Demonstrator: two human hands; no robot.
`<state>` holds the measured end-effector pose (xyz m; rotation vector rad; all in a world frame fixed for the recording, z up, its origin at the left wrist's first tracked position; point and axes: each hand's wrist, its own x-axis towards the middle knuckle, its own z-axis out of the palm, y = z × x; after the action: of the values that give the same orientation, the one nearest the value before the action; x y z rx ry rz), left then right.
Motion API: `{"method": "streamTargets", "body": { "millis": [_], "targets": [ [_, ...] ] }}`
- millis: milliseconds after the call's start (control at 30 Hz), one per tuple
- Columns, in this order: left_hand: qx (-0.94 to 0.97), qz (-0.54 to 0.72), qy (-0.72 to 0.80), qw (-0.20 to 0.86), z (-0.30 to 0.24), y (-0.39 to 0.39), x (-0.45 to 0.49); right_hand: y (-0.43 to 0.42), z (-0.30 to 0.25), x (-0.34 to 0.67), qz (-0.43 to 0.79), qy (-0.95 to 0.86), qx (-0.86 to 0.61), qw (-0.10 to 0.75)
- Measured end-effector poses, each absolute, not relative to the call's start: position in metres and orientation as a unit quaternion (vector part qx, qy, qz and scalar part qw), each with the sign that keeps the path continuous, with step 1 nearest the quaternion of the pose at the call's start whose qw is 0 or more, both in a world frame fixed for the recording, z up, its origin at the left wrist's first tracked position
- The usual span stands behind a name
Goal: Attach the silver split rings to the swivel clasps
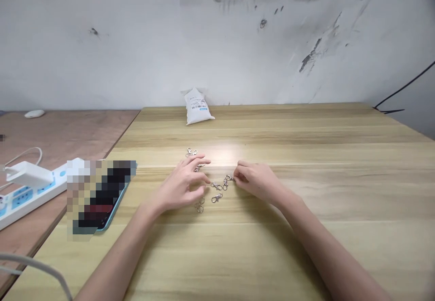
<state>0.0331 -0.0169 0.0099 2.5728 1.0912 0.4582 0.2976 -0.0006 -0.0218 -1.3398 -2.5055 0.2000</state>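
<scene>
Several small silver lobster clasps with split rings lie in a loose scatter on the light wooden tabletop (272, 201). My right hand (254, 181) has its bunched fingertips on the end of one clasp (227, 180). My left hand (181, 185) hangs over the scatter, its fingers slightly apart and holding nothing I can see. Its fingertips are nearest a clasp (197, 168) beside the index finger and another (216, 186) just past the fingertips. Further clasps lie below it (216, 197), below and behind it (199, 206), and beyond it (190, 152).
A white printed sachet (197, 107) leans against the wall at the table's far edge. On the left are a pixelated phone (102, 194) and a white power strip (30, 192) with a plugged-in charger on a lower plywood table (57, 151). A cable crosses the near left corner.
</scene>
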Motion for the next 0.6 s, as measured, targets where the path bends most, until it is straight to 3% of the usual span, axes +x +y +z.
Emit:
{"method": "streamTargets", "body": {
  "millis": [100, 233, 433, 600],
  "targets": [
    [0.895, 0.183, 0.385, 0.13, 0.006, -0.016, 0.038, -0.002, -0.02, 0.298, 0.106, -0.866, -0.46, 0.166],
    [0.881, 0.233, 0.4, 0.098, -0.001, -0.02, 0.052, -0.004, -0.017, 0.294, 0.145, -0.84, -0.458, 0.253],
    [0.836, 0.292, 0.433, 0.171, -0.002, -0.027, 0.067, -0.017, -0.018, 0.271, 0.129, -0.85, -0.391, 0.328],
    [0.798, 0.321, 0.446, 0.247, 0.0, -0.027, 0.068, -0.025, -0.019, 0.259, 0.21, -0.809, -0.382, 0.395]
  ]
}}
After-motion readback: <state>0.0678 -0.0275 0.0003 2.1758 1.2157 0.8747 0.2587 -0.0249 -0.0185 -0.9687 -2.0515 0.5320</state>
